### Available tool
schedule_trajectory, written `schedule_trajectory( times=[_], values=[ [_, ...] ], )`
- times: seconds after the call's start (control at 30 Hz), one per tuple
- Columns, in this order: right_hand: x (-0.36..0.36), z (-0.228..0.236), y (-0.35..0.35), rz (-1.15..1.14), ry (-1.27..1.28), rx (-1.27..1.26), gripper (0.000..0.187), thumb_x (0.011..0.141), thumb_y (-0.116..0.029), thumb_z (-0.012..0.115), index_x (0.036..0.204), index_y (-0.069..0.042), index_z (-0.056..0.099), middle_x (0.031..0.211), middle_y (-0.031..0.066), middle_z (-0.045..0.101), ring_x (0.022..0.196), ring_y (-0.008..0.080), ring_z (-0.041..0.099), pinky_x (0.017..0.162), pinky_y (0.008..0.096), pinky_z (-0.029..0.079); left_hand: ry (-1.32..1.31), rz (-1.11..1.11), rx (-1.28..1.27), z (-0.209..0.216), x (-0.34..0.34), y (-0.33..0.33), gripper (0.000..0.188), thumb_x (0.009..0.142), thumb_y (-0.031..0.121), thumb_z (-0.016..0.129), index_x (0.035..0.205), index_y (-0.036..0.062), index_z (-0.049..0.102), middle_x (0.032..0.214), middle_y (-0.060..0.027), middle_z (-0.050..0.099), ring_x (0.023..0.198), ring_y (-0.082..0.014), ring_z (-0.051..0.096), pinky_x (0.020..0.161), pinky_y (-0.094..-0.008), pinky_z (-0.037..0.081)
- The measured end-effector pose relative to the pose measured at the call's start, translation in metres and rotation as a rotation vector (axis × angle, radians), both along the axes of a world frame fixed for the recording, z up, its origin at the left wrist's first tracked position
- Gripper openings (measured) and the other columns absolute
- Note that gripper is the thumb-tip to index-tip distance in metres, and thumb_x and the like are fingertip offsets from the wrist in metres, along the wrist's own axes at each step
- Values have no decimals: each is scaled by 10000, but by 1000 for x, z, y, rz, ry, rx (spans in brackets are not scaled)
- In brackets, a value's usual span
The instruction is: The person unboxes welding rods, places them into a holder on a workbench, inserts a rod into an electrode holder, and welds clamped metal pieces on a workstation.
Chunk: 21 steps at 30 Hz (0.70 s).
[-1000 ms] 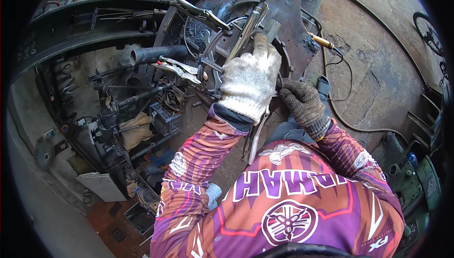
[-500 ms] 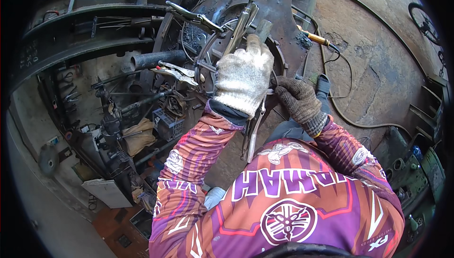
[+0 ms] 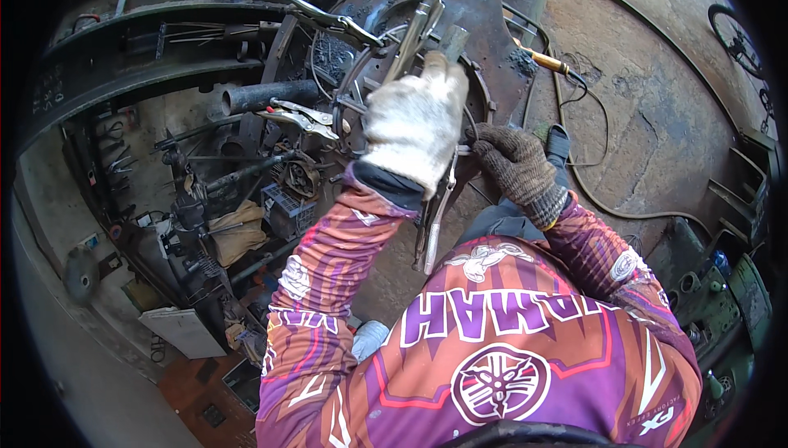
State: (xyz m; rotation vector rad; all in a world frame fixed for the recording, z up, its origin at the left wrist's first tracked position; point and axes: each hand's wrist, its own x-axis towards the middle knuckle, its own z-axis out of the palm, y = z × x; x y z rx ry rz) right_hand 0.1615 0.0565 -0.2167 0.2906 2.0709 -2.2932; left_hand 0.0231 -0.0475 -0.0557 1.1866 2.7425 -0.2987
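My left hand (image 3: 417, 124), in a white knit glove, is closed at the near end of a short grey metal bar (image 3: 453, 41) over a round steel frame (image 3: 484, 87). My fingertips are partly hidden. Close by on the right, my right hand (image 3: 519, 167) in a brown glove has its fingers curled round a thin dark rod (image 3: 469, 116) at the frame's near edge. Locking pliers (image 3: 336, 21) grip the far left of the frame, with a second pair of locking pliers (image 3: 300, 118) at its left side. Long plier handles (image 3: 441, 222) hang below my left hand.
A steel pipe (image 3: 267, 97) and a large curved beam (image 3: 139, 58) lie left. Right of the frame rests a yellow-handled tool (image 3: 546, 61) with a cable (image 3: 607, 140). Tools and machine parts crowd the lower left. Green metal parts (image 3: 698, 308) stand at right, a bicycle wheel (image 3: 733, 40) far right.
My left hand has shifted slightly left and up, and the grey bar has moved slightly with it. My right hand stays nearly in place. The whole view has shifted a little.
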Motion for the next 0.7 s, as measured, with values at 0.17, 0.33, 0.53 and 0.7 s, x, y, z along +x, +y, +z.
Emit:
schedule_trajectory(
  times=[0.17, 0.33, 0.53, 0.7],
  values=[
    [-5, 11, 4, 44, -62, 38, 323, 980, -254, 694, 1220, -41, 715, 1078, 164, 746, 976, 253, 721, 885, 363, 561, -127, 52, -62, 28, -17, 5, 389, 977, 112, 525, 1352, 148, 621, 952, -185, 735, 880, -351, 733, 762, -445, 592],
    [-9, 24, 9, 68, -197, -163, 316, 982, -240, 703, 1234, -49, 712, 1121, 129, 745, 1027, 188, 706, 927, 330, 555, -335, -76, -179, 45, -54, 21, 414, 929, 27, 509, 1332, 70, 597, 1073, -238, 720, 1017, -386, 707, 891, -445, 583],
    [-11, 8, 7, 52, -56, -290, 313, 991, -216, 699, 1251, -42, 701, 1148, 96, 742, 1055, 148, 682, 950, 305, 543, -503, -120, -266, 41, -93, 22, 467, 895, -35, 504, 1352, 20, 582, 1271, -198, 681, 1202, -347, 653, 1044, -412, 528],
    [-13, 7, 6, 89, -42, -260, 325, 998, -218, 690, 1274, -47, 690, 1174, 89, 735, 1077, 140, 670, 964, 301, 535, -466, -203, -239, 44, -89, 14, 442, 907, -22, 518, 1334, 42, 614, 1225, -200, 699, 1146, -338, 683, 992, -415, 550]
  ],
)
